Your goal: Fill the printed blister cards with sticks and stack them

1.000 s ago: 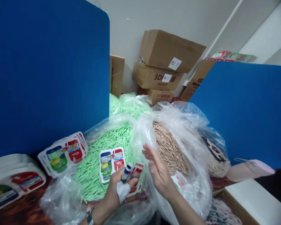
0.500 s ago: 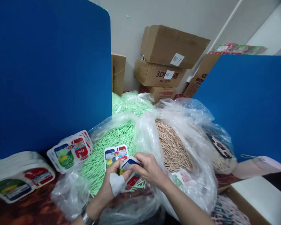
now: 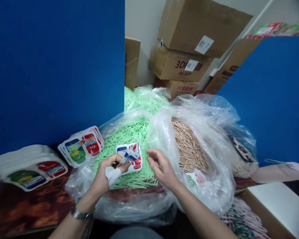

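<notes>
My left hand (image 3: 103, 174), with a white wrapping (image 3: 112, 176) about the thumb, pinches a small printed packet (image 3: 130, 155) that is tilted and seen nearly edge-on. Beneath it a flat two-part printed packet (image 3: 137, 149) in blue, green and red lies on thin green sticks (image 3: 133, 132), partly covered by the held one. To the right, my right hand (image 3: 163, 167) is empty, its fingers curved and apart above the near edge of the green sticks. These sticks fill an open clear plastic bag (image 3: 161, 129).
Brown sticks (image 3: 189, 146) fill another clear bag at right. Stacked printed packets (image 3: 83, 146) and a larger pile of packets (image 3: 37, 172) stand at left. Blue partitions (image 3: 57, 66) flank the table (image 3: 27, 212); cardboard boxes (image 3: 181, 63) rise behind. An open carton (image 3: 266, 212) is at lower right.
My right hand has let go of the packet and moved away to the right, opening. My left hand keeps the packet, now turned more edge-on. The camera view has tipped downward.
</notes>
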Demonstrator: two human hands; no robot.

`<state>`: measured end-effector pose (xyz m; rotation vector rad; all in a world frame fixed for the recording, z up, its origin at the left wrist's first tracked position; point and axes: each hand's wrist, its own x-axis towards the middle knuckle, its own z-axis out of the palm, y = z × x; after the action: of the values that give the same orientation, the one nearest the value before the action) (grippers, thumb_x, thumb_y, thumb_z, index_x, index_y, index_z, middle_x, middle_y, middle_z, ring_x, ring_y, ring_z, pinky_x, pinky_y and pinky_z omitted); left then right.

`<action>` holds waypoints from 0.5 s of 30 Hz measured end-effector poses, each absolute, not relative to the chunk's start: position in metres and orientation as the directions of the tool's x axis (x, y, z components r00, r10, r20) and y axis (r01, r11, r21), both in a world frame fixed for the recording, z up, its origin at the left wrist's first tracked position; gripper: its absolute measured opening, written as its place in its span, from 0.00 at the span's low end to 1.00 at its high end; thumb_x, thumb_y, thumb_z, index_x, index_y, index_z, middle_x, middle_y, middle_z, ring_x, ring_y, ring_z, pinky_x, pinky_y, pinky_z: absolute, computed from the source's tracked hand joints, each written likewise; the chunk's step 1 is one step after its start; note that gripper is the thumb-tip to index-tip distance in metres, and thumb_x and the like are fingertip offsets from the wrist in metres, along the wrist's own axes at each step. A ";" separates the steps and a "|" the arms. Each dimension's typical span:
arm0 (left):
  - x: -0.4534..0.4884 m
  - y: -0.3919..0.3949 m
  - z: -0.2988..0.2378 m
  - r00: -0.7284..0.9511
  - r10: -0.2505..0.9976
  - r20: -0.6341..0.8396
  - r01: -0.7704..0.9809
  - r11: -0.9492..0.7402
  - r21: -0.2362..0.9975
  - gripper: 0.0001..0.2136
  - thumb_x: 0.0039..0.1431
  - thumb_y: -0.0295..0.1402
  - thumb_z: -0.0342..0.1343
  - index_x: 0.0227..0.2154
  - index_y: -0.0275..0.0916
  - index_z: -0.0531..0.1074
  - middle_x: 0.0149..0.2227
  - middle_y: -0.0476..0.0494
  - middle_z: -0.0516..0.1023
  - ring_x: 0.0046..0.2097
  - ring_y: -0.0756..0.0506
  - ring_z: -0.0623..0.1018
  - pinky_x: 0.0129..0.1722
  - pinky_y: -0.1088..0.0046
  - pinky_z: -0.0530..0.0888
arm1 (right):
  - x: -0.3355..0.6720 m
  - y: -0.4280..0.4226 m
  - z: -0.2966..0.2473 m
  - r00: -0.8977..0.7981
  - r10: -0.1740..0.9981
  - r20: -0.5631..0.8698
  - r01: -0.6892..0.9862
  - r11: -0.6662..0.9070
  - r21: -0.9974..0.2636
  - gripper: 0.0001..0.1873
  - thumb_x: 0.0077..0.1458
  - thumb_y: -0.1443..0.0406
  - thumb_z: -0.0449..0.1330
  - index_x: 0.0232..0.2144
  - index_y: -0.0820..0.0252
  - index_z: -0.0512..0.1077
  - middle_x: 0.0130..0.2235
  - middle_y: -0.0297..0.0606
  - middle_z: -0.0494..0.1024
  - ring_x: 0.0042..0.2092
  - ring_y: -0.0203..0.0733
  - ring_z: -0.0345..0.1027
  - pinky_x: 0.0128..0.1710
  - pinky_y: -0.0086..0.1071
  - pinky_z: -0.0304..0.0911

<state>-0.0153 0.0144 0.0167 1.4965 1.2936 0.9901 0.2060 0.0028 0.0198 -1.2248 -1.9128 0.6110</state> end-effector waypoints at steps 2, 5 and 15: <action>-0.016 0.014 0.017 0.128 0.992 0.009 0.240 -0.040 0.970 0.13 0.49 0.39 0.62 0.21 0.38 0.66 0.21 0.54 0.65 0.24 0.52 0.62 0.23 0.77 0.59 | 0.220 0.000 -0.005 -0.394 0.904 0.164 0.640 0.398 -0.657 0.09 0.62 0.66 0.50 0.44 0.57 0.66 0.39 0.38 0.73 0.40 0.40 0.69 0.41 0.34 0.65; -0.010 0.013 0.016 0.101 0.995 -0.013 0.179 -0.005 0.984 0.14 0.46 0.38 0.62 0.18 0.39 0.62 0.20 0.55 0.62 0.23 0.52 0.61 0.23 0.77 0.57 | 0.244 -0.001 -0.034 -0.433 0.901 -0.026 0.827 0.386 -0.409 0.08 0.60 0.70 0.52 0.41 0.59 0.68 0.38 0.40 0.73 0.38 0.40 0.69 0.39 0.33 0.64; 0.011 0.007 0.020 0.119 0.993 -0.019 0.136 0.003 0.991 0.15 0.44 0.36 0.62 0.16 0.39 0.59 0.19 0.56 0.58 0.23 0.53 0.58 0.23 0.76 0.57 | 0.245 0.011 -0.056 -0.774 0.620 -0.129 0.603 0.784 0.151 0.11 0.60 0.70 0.53 0.46 0.63 0.67 0.40 0.43 0.72 0.40 0.45 0.62 0.37 0.38 0.60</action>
<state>0.0110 0.0074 0.0201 1.3535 1.2222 1.0444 0.2450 0.0112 -0.0558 -1.0808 -3.1280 -0.1682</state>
